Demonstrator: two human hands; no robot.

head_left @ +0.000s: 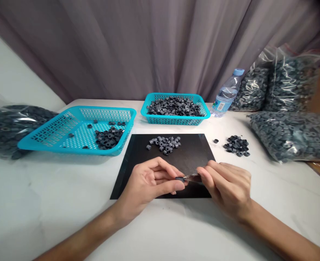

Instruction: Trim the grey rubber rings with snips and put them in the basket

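Between the thumb and fingers of my left hand (156, 179) is a small dark grey plastic ring (180, 178). My right hand (228, 181) is closed around a knife (194, 178); its handle is hidden in the fist. The shiny, pointed blade reaches left and its tip meets the ring, though I cannot tell whether it is inside or at the edge. Both hands are over the near part of a black mat (195, 156). Just beyond them, a loose pile of similar grey rings (167, 144) lies on the mat.
A large blue basket (67, 148) on the left holds some rings; a smaller blue basket (173, 120) at the back is fuller. More rings (236, 145) lie right of the mat. A water bottle (226, 96) and stuffed plastic bags (296, 134) stand right, another bag (10, 123) left.
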